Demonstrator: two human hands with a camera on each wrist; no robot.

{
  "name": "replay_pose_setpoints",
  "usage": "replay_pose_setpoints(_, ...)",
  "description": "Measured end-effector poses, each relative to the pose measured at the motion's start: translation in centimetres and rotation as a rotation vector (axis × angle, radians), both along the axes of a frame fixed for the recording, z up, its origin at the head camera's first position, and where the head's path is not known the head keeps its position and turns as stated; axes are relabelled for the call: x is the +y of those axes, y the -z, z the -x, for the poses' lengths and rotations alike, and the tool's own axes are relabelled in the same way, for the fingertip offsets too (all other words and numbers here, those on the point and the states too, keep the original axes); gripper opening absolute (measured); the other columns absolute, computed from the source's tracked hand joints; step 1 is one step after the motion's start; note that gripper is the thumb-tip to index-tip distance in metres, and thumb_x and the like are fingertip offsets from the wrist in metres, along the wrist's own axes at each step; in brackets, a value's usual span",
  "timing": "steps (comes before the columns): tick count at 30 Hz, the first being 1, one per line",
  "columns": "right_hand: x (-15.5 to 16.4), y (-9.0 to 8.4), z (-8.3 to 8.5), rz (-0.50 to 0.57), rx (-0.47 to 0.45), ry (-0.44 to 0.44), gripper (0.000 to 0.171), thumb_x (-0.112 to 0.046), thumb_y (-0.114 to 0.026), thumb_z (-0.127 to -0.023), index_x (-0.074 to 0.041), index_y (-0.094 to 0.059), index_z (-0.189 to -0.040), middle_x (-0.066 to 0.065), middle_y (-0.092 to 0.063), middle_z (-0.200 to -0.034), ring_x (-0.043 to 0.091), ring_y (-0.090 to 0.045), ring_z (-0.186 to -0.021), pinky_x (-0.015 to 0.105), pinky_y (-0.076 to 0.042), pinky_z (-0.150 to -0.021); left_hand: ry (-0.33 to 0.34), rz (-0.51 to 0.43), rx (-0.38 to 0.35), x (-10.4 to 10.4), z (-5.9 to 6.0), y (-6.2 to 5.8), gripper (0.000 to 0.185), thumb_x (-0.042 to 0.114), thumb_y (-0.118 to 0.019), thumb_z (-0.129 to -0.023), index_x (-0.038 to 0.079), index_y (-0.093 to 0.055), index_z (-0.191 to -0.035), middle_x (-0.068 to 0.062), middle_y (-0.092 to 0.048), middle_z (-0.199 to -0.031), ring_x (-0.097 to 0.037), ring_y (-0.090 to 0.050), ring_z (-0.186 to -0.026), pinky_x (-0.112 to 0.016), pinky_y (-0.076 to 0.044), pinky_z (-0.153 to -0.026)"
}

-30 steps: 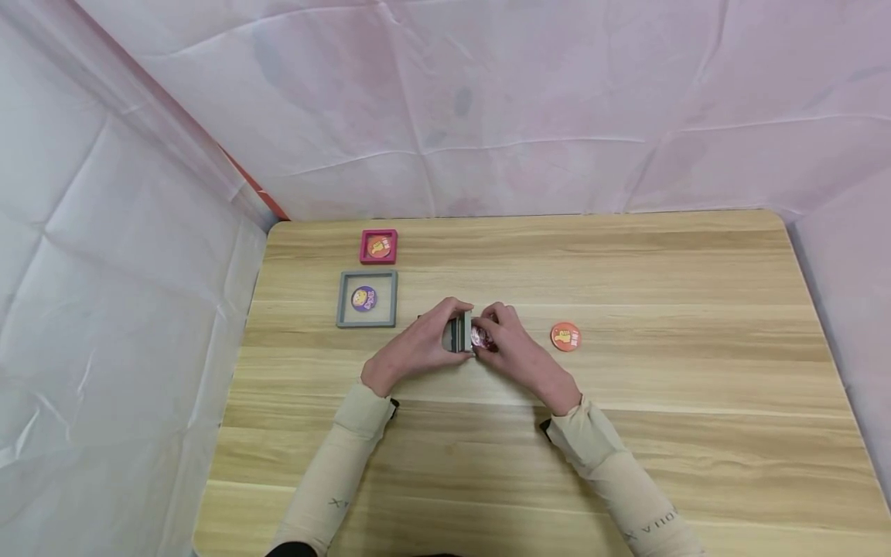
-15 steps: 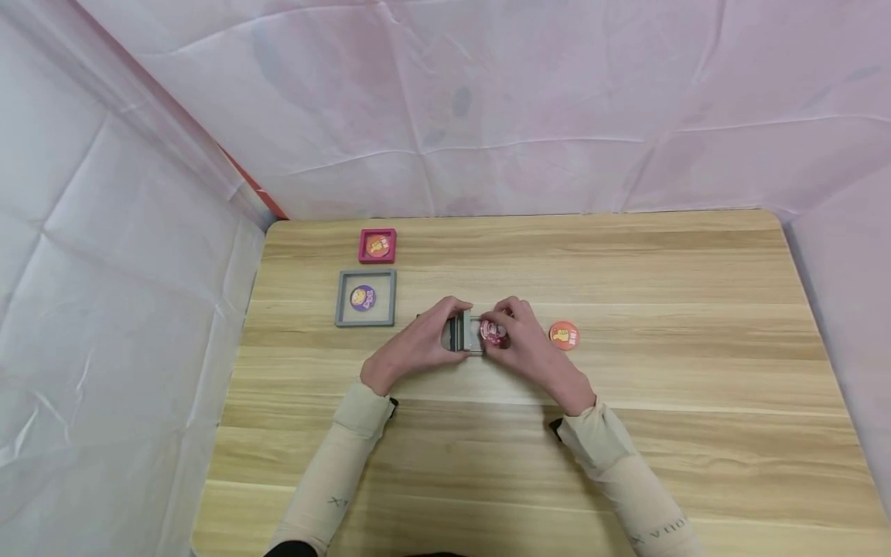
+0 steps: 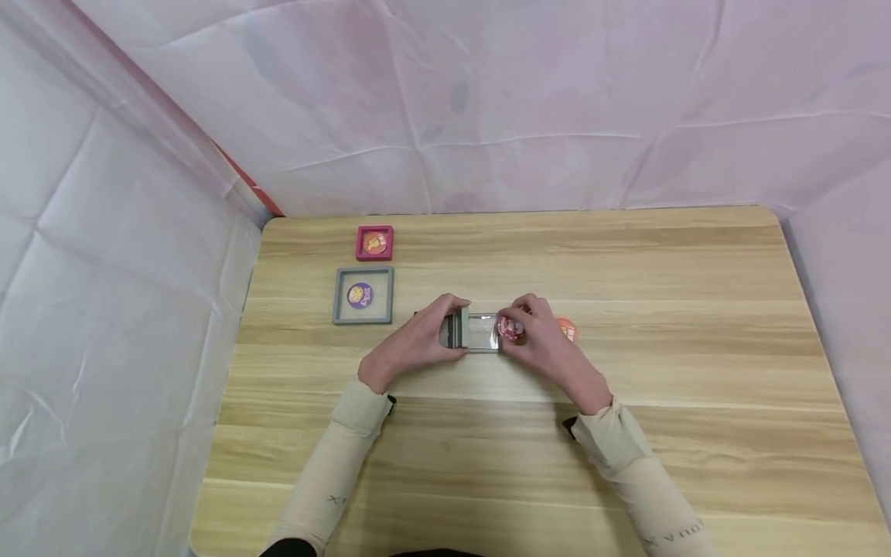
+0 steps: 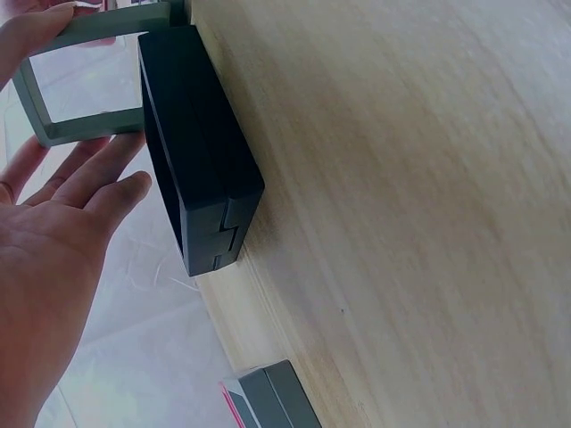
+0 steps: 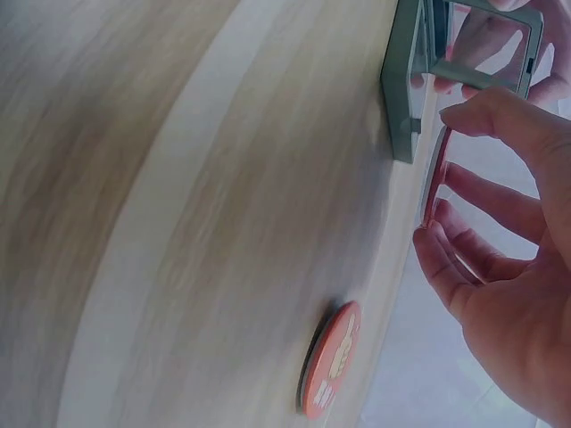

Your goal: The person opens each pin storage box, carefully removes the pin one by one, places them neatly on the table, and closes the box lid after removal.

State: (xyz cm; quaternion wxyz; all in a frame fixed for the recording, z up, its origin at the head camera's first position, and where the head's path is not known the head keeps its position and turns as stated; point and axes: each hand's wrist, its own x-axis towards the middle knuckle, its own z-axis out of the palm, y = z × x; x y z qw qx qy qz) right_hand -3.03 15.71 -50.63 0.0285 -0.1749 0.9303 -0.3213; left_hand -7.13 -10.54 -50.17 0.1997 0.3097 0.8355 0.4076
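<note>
My left hand (image 3: 418,340) grips the upright half of a small grey-green hinged display frame (image 3: 465,329), thumb on one edge and fingers on the opposite one. The frame's other half, with clear film, lies unfolded to the right on the table. My right hand (image 3: 550,348) pinches a round red-pink badge (image 3: 510,328) by its edge, just off the frame's right end. In the right wrist view the badge is seen edge-on between thumb and fingertips. A black frame (image 4: 192,143) lies beside the grey-green one, mostly hidden under my left hand in the head view.
An orange badge with a thumbs-up (image 3: 568,328) lies right of my right hand, partly covered by it. Back left are a magenta frame (image 3: 359,244) holding an orange badge and a larger grey frame (image 3: 337,298) holding a purple one. White sheeting hangs behind the table.
My right hand has moved right with the red-pink badge, away from the upright half, uncovering the clear film. My left hand has kept its grip on the grey-green frame.
</note>
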Motion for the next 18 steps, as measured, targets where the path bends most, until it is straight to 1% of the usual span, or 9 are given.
replay_pose_setpoints(5, 0.51, -0.01, -0.14, -0.029, -0.045, 0.008, 0.038, -0.003, -0.082, -0.083, 0.005, -0.073, -0.119, 0.022, -0.059, -0.119, 0.037, -0.052, -0.108, 0.046, -0.055, -0.09, -0.002, -0.006, 0.002, -0.02, 0.0, 0.05, 0.078, 0.017, -0.089, -0.085, 0.003, -0.046, -0.148, -0.011, -0.059, -0.144, -0.022, -0.061, -0.124, -0.043, -0.057, -0.108)
replay_pose_setpoints(11, 0.74, 0.12, -0.19, -0.048, -0.071, 0.006, 0.04, 0.0, -0.08, -0.082, 0.006, -0.072, -0.121, 0.023, -0.06, -0.12, 0.038, -0.052, -0.109, 0.047, -0.055, -0.091, 0.001, -0.007, 0.003, 0.03, -0.01, 0.02, 0.078, 0.017, -0.089, -0.085, 0.003, -0.046, -0.148, -0.014, -0.059, -0.146, -0.023, -0.06, -0.126, -0.044, -0.056, -0.11)
replay_pose_setpoints(18, 0.84, 0.35, -0.23, -0.064, -0.085, -0.005, 0.042, 0.002, -0.079, -0.082, 0.009, -0.071, -0.123, 0.024, -0.061, -0.119, 0.04, -0.053, -0.11, 0.048, -0.056, -0.091, -0.002, -0.001, -0.003, 0.05, 0.02, 0.01, 0.078, 0.018, -0.089, -0.085, 0.004, -0.046, -0.148, -0.01, -0.059, -0.145, -0.021, -0.06, -0.125, -0.042, -0.056, -0.11)
